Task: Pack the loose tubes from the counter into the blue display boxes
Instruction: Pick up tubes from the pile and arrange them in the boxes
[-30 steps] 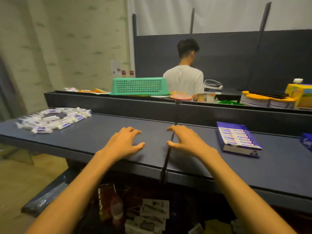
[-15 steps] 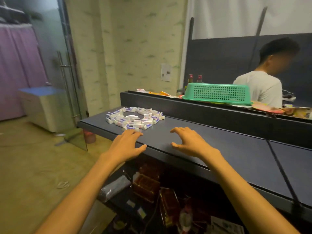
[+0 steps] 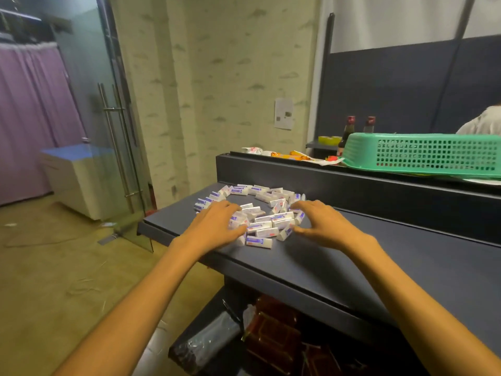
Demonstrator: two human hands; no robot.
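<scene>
Tubes (image 3: 260,213), white with blue print, lie in a loose pile on the dark counter (image 3: 352,261), between the fingers of both hands. The left hand (image 3: 217,226) rests spread on the pile's left side; the right hand (image 3: 320,223) hovers at its right, fingers spread wide, holding nothing.

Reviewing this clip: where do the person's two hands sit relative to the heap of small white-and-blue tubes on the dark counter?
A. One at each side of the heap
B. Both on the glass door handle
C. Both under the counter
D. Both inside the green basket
A: the left hand and right hand flank the heap of small white-and-blue tubes on the dark counter.
</scene>
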